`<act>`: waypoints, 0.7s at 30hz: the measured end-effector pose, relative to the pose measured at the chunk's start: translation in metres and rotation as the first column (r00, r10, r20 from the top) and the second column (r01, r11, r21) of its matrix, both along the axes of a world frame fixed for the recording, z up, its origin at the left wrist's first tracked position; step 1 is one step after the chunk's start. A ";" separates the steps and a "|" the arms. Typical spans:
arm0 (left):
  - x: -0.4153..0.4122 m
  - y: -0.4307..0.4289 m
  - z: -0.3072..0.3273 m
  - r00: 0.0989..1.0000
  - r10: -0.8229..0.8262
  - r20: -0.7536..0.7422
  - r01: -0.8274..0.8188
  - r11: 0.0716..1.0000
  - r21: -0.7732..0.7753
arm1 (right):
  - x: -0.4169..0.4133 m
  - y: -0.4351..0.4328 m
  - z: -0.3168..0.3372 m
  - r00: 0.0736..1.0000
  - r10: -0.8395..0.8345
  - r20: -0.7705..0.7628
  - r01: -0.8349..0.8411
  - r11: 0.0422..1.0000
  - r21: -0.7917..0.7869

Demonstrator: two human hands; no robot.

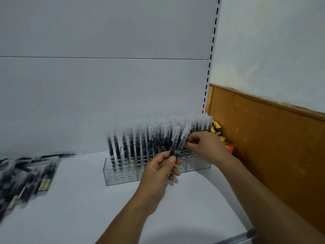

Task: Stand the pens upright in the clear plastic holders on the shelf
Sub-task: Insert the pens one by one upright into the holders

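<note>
Nothing here can be read as a text, brand, number or sign. The yellow packets just past the right edge of the shelf, with a red packet beside them, carry dark marks too blurred to make out. The pens standing in the clear plastic holders towards the shelf's back edge show dark barrels under clear caps, and any print on them is too small to tell. The loose pens at the shelf's left edge are smeared by blur, and no print can be made out on their pale ends.
</note>
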State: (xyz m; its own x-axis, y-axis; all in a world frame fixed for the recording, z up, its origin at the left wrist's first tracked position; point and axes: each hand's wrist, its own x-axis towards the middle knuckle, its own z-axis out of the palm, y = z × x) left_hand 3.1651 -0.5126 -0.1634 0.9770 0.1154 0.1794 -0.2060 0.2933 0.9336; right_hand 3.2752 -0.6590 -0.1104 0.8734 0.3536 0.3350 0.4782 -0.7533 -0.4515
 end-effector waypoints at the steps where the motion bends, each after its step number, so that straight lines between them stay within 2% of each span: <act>1: 0.000 0.000 0.000 1.000 -0.002 0.000 0.002 1.000 -0.002 | -0.001 -0.001 0.001 1.000 0.002 -0.012 -0.002 1.000 -0.002; 4: 0.001 0.000 -0.001 1.000 -0.004 -0.004 0.004 1.000 -0.006 | -0.006 -0.008 -0.001 1.000 -0.001 -0.029 0.002 1.000 0.030; 6: 0.001 0.000 -0.001 1.000 -0.006 -0.003 0.006 1.000 -0.008 | -0.014 -0.013 -0.005 1.000 -0.002 -0.008 0.003 0.983 0.185; 9: 0.002 0.000 -0.002 1.000 -0.010 0.002 0.011 1.000 -0.019 | -0.032 -0.013 -0.006 0.970 0.212 -0.122 -0.118 0.843 0.525; 11: 0.002 0.000 -0.002 1.000 -0.015 0.008 0.015 1.000 -0.020 | -0.044 -0.011 -0.005 0.922 0.350 -0.164 -0.187 0.775 0.603; 13: 0.001 0.000 -0.001 1.000 -0.024 0.009 0.024 0.999 -0.026 | -0.049 -0.009 -0.005 0.901 0.405 -0.154 -0.233 0.754 0.614; 18: 0.000 -0.001 -0.001 1.000 -0.014 0.017 0.014 1.000 -0.010 | -0.043 -0.009 0.003 0.907 0.388 -0.162 -0.172 0.694 0.700; 21: 0.001 0.000 -0.001 1.000 0.001 0.017 0.000 1.000 -0.018 | -0.033 -0.017 0.017 0.956 0.273 -0.106 -0.085 0.604 0.793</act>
State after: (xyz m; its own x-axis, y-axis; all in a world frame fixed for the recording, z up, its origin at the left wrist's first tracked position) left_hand 3.1656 -0.5123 -0.1641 0.9737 0.1192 0.1943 -0.2224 0.3098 0.9244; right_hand 3.2422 -0.6760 -0.0935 0.8991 0.2013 0.3886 0.3941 0.0137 -0.9190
